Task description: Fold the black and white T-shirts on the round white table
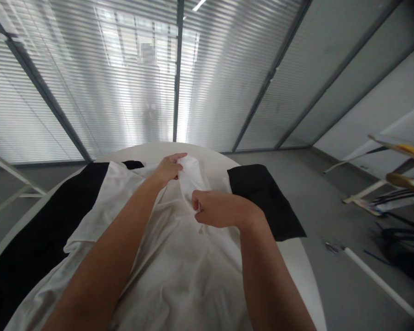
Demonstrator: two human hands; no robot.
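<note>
A white shirt [189, 271] lies spread and wrinkled over a round white table, its sleeve and side reaching to the left. At its far end my left hand [169, 170] pinches the edge of the raised collar [192, 174], with the index finger pointing out to the right. My right hand [215, 208] is closed on the shirt at the near end of the collar, fingers curled and thumb against them. The fingertips of this hand are partly hidden in the cloth.
Black cloth [55, 207] lies under the shirt on the left, and more black cloth [265, 202] hangs at the table's right edge. The table [298, 271] has a rounded rim. Blinds-covered glass panels [134, 92] stand beyond; chairs [396, 184] and a white pole [379, 280] are right.
</note>
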